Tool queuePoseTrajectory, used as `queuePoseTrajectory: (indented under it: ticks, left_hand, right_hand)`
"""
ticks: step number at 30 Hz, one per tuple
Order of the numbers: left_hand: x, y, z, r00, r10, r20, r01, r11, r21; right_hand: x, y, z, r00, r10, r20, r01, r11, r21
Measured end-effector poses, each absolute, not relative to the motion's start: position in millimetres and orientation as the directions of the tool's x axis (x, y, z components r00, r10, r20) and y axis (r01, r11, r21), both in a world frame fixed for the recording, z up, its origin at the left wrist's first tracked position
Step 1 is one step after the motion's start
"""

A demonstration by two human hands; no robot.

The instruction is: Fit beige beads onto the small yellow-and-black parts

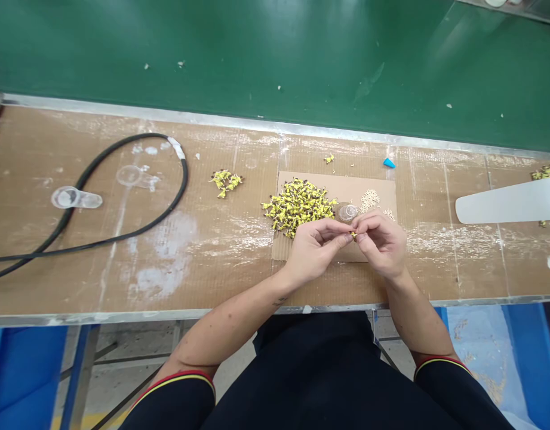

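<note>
Between the fingertips of my left hand (317,246) and my right hand (381,242) is a small yellow figure (353,234); both hands are pinched on it. Its details are too small to make out. Left of my hands lies a heap of yellow figures with dark parts (299,203), on a cardboard sheet (341,186). Just beyond my fingertips stands a small clear container (347,211). Past my right hand, tiny cream-coloured pieces (369,199) are spread on the same sheet.
A smaller cluster of yellow figures (225,181) lies to the left, near a looped black cable (185,173) and a clear plastic piece (76,198). A blue cone-shaped cap (389,163) lies behind. A white blade-like object (507,202) reaches in from the right. Beyond runs a green surface (266,60).
</note>
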State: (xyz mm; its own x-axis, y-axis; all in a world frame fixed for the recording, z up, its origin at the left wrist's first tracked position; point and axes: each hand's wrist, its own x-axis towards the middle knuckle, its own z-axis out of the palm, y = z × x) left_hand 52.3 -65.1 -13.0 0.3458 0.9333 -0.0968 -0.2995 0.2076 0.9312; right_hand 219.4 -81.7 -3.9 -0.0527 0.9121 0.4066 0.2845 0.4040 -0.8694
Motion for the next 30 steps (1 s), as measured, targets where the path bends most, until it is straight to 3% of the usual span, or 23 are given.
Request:
queuePoseTrajectory:
  ticks: [10, 19, 25, 30]
  left_hand:
    - [51.8, -67.4, -11.2, 0.311, 0.949, -0.057, -0.223, 0.132, 0.966]
    - [51.2, -68.7, -10.6, 0.282, 0.959, -0.013, -0.165, 0.062, 0.984]
    - [50.3, -70.0, -9.4, 0.238, 0.958, 0.157, -0.032, -0.154, 0.988]
    - [49.4, -70.4, -10.4, 0.215, 0.909, 0.356, 0.065, -0.378, 0.924]
  right_hand:
    - [218.7, -82.6, -3.2, -0.03, 0.915, 0.401, 0.377, 0.382, -0.844]
    - [219.9, -82.2, -2.4, -0.04, 0.927, 0.374, 0.334, 0.365, -0.869]
    - [219.9, -82.5, -1.5, -0.025, 0.96, 0.28, 0.271, 0.276, -0.922]
    - [218.4, -82.5, -2.9, -0.02, 0.966, 0.256, 0.22, 0.254, -0.942]
